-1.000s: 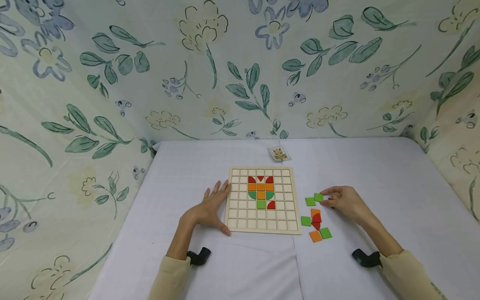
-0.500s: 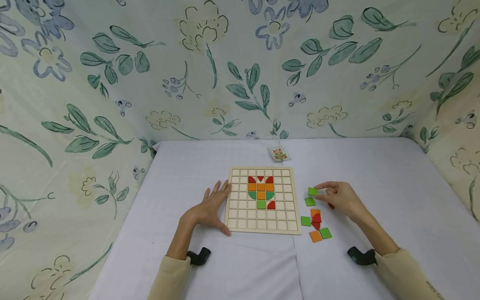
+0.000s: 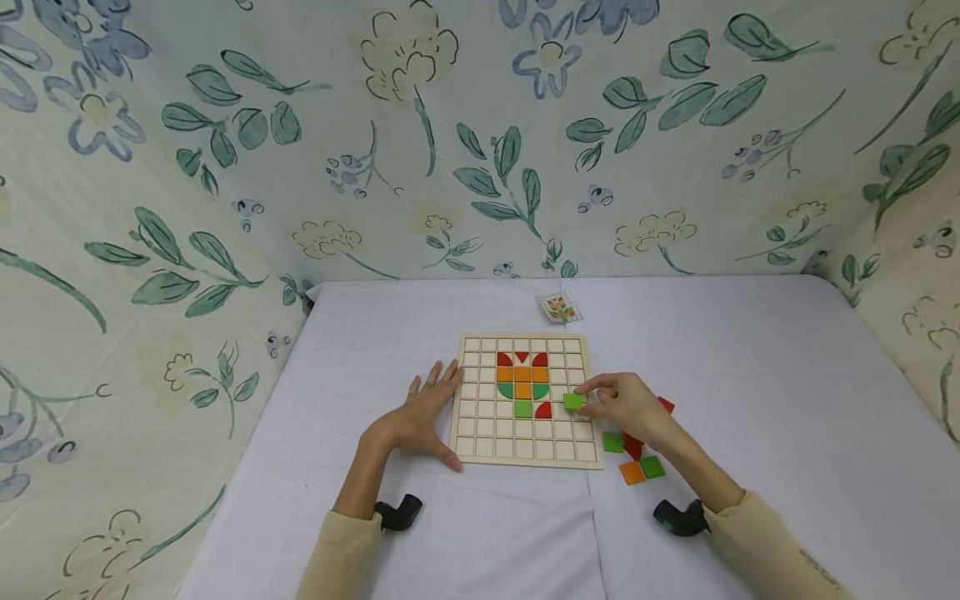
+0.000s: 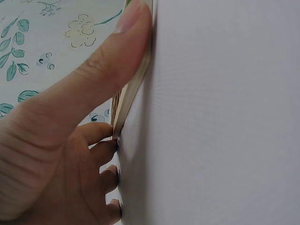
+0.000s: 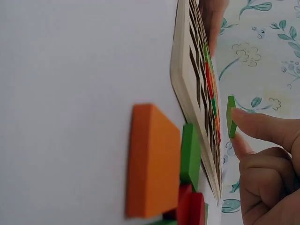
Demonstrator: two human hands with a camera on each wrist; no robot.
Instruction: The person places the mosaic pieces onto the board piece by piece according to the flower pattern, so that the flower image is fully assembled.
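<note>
A pale wooden grid board (image 3: 480, 450) lies on the white cloth, with red, orange and green pieces set in its middle cells like a tulip. My left hand (image 3: 412, 421) rests along the board's left side, fingers spread and thumb at the near left corner. In the left wrist view the thumb (image 4: 103, 70) lies along the board's edge (image 4: 129, 98). A light green square tile (image 3: 573, 402) is pinched between thumb and finger of my right hand (image 3: 633, 408), over the board's right columns. The right wrist view shows that tile (image 5: 231, 116) held above the board.
Right of the board lie loose tiles: a green square (image 3: 613, 442), a red piece (image 3: 633, 447), an orange square (image 3: 632, 472) and another green square (image 3: 652, 467). My right forearm hides others. A small picture card (image 3: 559, 308) sits behind the board, before a flowered cloth backdrop (image 3: 495, 125).
My right hand lifted the green tile from the loose tiles and carried it left over the board. The left hand stayed in place.
</note>
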